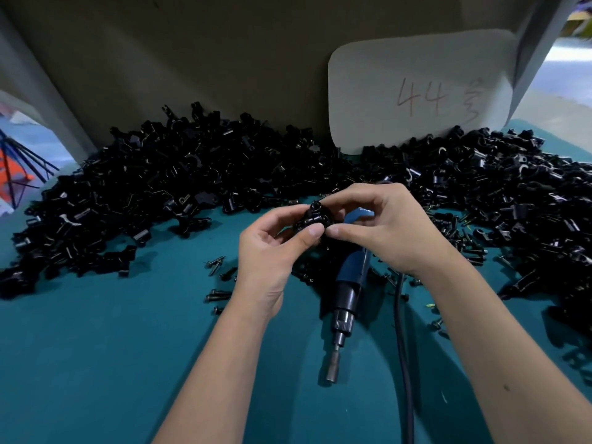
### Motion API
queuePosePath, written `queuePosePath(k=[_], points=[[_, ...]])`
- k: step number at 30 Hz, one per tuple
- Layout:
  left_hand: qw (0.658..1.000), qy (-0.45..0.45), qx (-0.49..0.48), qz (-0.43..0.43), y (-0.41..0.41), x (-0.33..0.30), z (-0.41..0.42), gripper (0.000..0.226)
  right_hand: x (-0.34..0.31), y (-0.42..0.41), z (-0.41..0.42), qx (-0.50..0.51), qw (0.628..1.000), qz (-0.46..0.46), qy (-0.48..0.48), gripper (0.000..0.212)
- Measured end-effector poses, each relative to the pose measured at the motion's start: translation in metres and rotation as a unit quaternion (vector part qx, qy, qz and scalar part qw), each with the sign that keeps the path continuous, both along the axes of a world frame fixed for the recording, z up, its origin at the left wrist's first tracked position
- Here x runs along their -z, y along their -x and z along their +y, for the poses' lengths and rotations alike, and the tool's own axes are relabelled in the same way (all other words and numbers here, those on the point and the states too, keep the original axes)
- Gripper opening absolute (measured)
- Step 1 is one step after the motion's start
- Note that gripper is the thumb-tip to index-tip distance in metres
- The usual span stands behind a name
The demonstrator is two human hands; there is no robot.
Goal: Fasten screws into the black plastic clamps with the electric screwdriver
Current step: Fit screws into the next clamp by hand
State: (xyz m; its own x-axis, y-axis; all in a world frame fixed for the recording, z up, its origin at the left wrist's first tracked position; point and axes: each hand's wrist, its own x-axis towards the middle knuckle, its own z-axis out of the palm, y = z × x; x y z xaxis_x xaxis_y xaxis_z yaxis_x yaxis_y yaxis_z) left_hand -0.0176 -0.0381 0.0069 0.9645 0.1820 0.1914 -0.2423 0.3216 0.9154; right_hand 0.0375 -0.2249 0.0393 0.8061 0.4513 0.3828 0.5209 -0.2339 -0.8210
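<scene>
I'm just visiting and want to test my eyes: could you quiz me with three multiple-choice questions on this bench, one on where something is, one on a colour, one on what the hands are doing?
1. Where does the electric screwdriver lie?
A. On the table between the forearms
B. On top of the clamp pile
C. In the right hand

2. What colour is the table surface?
A. Red
B. Teal
C. White

3. What are the left hand and right hand doing?
A. Both resting flat
B. Both pinching one black clamp
C. One holds the card

Answers: 1 A, it lies below the hands, bit toward the viewer. 2 B, teal shows all round. 3 B, fingertips of both meet on the clamp.
</scene>
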Motion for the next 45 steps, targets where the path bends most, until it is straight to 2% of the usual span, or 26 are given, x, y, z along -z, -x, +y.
queuePosePath(k=[6,9,11,13,15,17,19,24,26,29,31,35,41,45], points=[[1.000,0.015,0.007,0.020,0.001,-0.003,0.006,0.029,0.000,0.005,0.012,0.012,1.000,-0.012,-0.008,0.036],[0.998,0.051,-0.016,0.028,0.001,-0.007,0.010,0.019,0.000,0.011,0.022,0.049,0.999,0.000,0.002,0.041],[0.993,0.096,-0.060,0.036,-0.002,-0.009,0.014,0.015,-0.002,0.016,0.029,0.084,0.994,-0.033,0.061,0.035],[0.981,0.152,-0.113,0.040,-0.004,-0.010,0.023,0.013,-0.007,0.019,0.035,0.081,0.978,-0.064,0.183,0.023],[0.970,0.184,-0.155,0.035,-0.006,-0.009,0.033,0.010,-0.010,0.025,0.043,0.047,0.937,-0.079,0.338,0.021],[0.962,0.202,-0.181,0.029,-0.005,-0.010,0.043,0.008,-0.007,0.033,0.054,0.045,0.895,-0.102,0.432,0.026],[0.957,0.215,-0.192,0.031,-0.004,-0.010,0.049,0.006,-0.002,0.040,0.066,0.067,0.880,-0.115,0.455,0.029],[0.958,0.216,-0.186,0.032,-0.003,-0.010,0.048,0.006,0.005,0.043,0.075,0.070,0.870,-0.107,0.475,0.023],[0.964,0.194,-0.177,0.035,-0.004,-0.010,0.045,0.008,0.004,0.043,0.073,0.071,0.879,-0.107,0.459,0.021],[0.971,0.163,-0.168,0.048,-0.005,-0.010,0.041,0.010,0.001,0.040,0.069,0.104,0.930,-0.063,0.348,0.018],[0.973,0.155,-0.164,0.051,-0.004,-0.008,0.039,0.010,0.001,0.036,0.066,0.125,0.948,-0.040,0.290,0.018],[0.977,0.127,-0.164,0.055,-0.004,-0.007,0.039,0.014,0.006,0.035,0.064,0.136,0.968,-0.039,0.206,0.017],[0.991,0.018,-0.109,0.078,-0.004,-0.004,0.037,0.017,0.002,0.032,0.064,0.176,0.984,0.010,-0.015,0.009],[0.995,-0.007,-0.074,0.071,-0.005,-0.002,0.032,0.019,0.002,0.027,0.058,0.139,0.986,0.051,-0.076,0.021]])
